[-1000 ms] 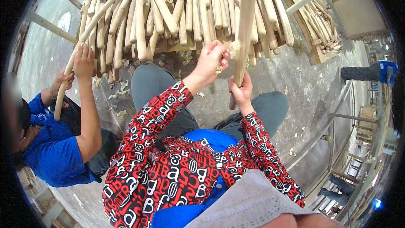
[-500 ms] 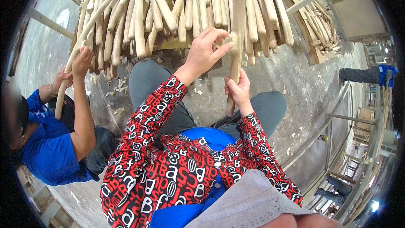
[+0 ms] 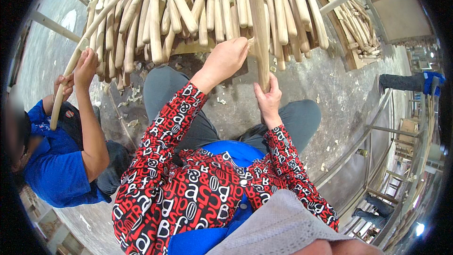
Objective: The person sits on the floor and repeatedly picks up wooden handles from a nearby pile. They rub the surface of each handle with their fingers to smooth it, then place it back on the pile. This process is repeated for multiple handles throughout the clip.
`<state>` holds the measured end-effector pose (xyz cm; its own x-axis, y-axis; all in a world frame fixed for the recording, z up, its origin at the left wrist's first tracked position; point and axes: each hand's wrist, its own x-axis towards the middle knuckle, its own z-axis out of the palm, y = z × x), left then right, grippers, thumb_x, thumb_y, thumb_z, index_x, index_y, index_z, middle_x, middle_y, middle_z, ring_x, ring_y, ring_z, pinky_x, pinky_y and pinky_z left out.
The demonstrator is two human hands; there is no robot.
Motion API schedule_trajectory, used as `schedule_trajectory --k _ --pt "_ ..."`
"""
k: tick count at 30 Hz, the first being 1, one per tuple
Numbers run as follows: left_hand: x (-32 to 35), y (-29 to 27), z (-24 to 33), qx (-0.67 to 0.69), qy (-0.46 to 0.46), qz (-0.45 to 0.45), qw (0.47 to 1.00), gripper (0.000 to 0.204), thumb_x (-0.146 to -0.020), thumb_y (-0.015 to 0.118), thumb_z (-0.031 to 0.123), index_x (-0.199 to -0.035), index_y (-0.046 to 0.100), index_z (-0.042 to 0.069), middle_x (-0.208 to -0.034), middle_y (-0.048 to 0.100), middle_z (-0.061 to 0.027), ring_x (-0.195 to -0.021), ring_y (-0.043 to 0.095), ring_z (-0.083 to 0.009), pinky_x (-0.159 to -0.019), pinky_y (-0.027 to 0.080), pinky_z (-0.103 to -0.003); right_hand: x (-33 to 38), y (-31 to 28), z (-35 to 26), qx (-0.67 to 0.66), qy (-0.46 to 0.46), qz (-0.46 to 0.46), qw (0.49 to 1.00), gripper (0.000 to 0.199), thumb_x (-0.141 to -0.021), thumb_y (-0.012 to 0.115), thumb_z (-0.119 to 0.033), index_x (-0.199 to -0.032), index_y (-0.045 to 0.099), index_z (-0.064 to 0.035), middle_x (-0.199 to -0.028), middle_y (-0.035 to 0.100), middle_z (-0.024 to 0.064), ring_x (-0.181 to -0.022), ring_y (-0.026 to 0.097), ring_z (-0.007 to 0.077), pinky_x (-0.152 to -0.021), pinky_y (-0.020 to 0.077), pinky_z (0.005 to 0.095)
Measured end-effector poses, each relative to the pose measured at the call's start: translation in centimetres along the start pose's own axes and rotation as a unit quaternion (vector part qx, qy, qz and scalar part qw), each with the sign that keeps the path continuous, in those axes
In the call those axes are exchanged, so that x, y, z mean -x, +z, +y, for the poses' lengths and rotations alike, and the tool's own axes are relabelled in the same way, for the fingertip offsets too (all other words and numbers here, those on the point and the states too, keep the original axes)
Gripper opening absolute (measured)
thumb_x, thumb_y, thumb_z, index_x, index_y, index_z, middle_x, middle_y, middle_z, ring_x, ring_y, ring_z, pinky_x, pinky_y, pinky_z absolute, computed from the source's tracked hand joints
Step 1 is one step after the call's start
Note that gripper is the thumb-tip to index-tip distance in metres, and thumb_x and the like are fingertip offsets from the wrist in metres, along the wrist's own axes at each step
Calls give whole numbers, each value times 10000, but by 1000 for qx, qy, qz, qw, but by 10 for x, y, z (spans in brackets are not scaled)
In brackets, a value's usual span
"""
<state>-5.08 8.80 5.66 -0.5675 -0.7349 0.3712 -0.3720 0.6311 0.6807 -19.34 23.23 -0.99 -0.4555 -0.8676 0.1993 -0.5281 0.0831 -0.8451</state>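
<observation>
Head view is showing the right hand [image 3: 269, 101] wrapping its fingers tightly around the lower part of a long pale wooden stick [image 3: 258, 33], while the left hand [image 3: 225, 59] is reaching up beside it, fingers curled together against the stick's left edge; whether they are pinching a small tool there is too small to tell. This stick is standing in front of the lap, nearly upright, its long axis running from the right hand up toward the heap of sticks [image 3: 188, 9] beyond the knees. Judging by the wood chips [image 3: 132, 99] lying on the concrete floor [image 3: 330, 80], some shaping is already happening, and most of the heap is probably waiting. A co-worker's hands [image 3: 78, 73] are gripping another stick [image 3: 71, 80] at left.
</observation>
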Motion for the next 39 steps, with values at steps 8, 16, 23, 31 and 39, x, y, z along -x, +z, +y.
schedule_trajectory --k 8,16,23,31,39 --pt "0 9 -9 217 48 13 975 142 -922 511 153 -894 533 15 -736 581 -94 -630 572 -221 -561 454 -329 1 -5 -15 -334 153 -156 917 425 -825 652 -96 -1204 470 -37 -729 571 56 -492 532 131 -449 439 249" --pt "-1 11 2 479 -58 53 875 105 -909 547 123 -985 566 54 -776 585 19 -607 461 -24 -520 382 -179 -4 -21 -35 -483 207 -214 824 396 -842 619 -93 -1195 449 -41 -651 504 21 -427 458 84 -393 399 226" --pt "-3 8 4 274 -78 24 958 194 -871 627 171 -992 655 22 -837 666 -17 -704 573 -63 -628 465 -220 -5 -14 -21 -336 174 -147 914 400 -824 639 -58 -1182 462 -41 -678 516 1 -447 463 73 -404 400 228" --pt "1 1 -8 209 -147 -51 965 274 -860 628 248 -936 684 -9 -797 692 -90 -724 636 -132 -681 494 -274 -2 -14 -6 -100 102 -84 986 454 -792 676 -98 -1203 495 -31 -755 612 46 -539 569 108 -493 463 260" --pt "-4 0 -10 168 -98 -47 980 262 -858 625 240 -921 680 -8 -771 683 -93 -695 628 -145 -654 488 -286 -5 -18 -4 -22 73 -73 994 486 -785 682 -118 -1223 488 -36 -802 650 96 -607 616 140 -550 497 294"
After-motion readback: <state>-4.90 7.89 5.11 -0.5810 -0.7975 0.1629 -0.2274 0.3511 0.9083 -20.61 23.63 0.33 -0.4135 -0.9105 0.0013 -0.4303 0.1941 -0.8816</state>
